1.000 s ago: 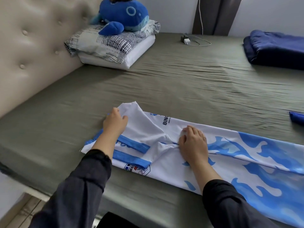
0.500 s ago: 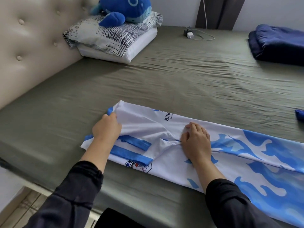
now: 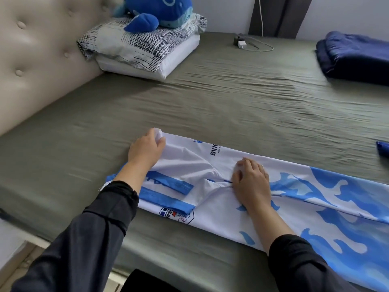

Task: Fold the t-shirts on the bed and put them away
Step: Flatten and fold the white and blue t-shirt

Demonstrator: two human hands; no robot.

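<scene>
A white t-shirt with blue wave print (image 3: 294,197) lies folded into a long strip across the near side of the bed (image 3: 210,102). Its blue-trimmed sleeves are folded in at the left end. My left hand (image 3: 146,147) pinches the far left corner of the shirt, with white cloth between thumb and fingers. My right hand (image 3: 251,179) rests on the middle of the strip, its fingers curled and bunching a fold of the white cloth.
Stacked pillows (image 3: 143,49) with a blue whale plush (image 3: 160,13) lie at the headboard. A folded dark blue blanket (image 3: 355,55) sits far right, a charger and cable (image 3: 244,44) at the far edge, a blue cloth (image 3: 383,149) at the right border.
My left hand has slid from the sleeve area up to the shirt's far left corner and taken hold of it. My right hand has stayed on the middle fold.
</scene>
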